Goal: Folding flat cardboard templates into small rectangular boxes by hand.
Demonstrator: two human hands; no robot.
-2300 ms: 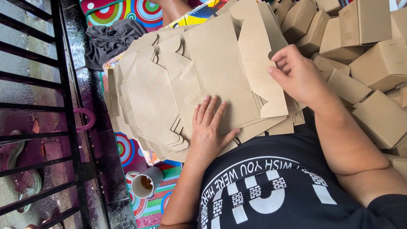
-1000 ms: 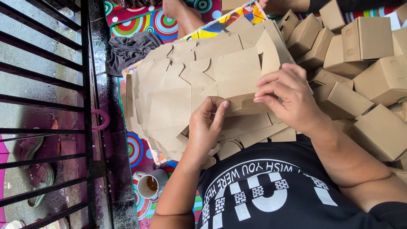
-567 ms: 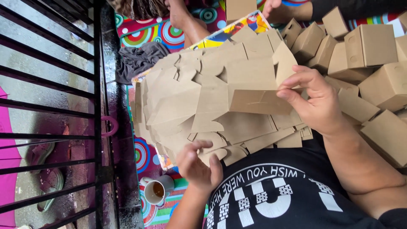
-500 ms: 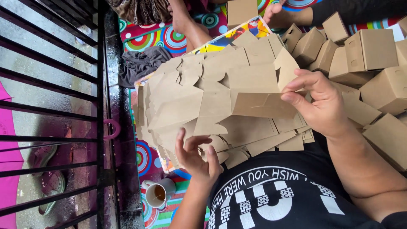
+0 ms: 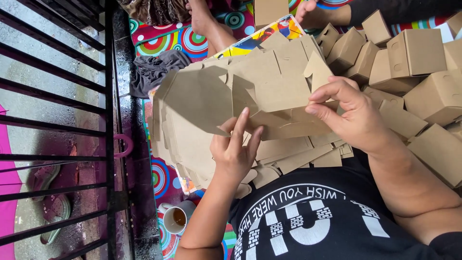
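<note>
You are sitting on a bright mat (image 5: 183, 41) patterned with coloured circles, spread over the floor. Beside it runs a black metal gate (image 5: 62, 120), and past its bars you see wet grey pavement (image 5: 29, 101) in daylight. A dark cloth (image 5: 154, 70) lies crumpled on the mat.

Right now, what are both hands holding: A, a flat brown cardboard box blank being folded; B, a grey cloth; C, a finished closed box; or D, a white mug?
A: the left hand and right hand both grip the brown cardboard blank above the stack of flat blanks.
</note>
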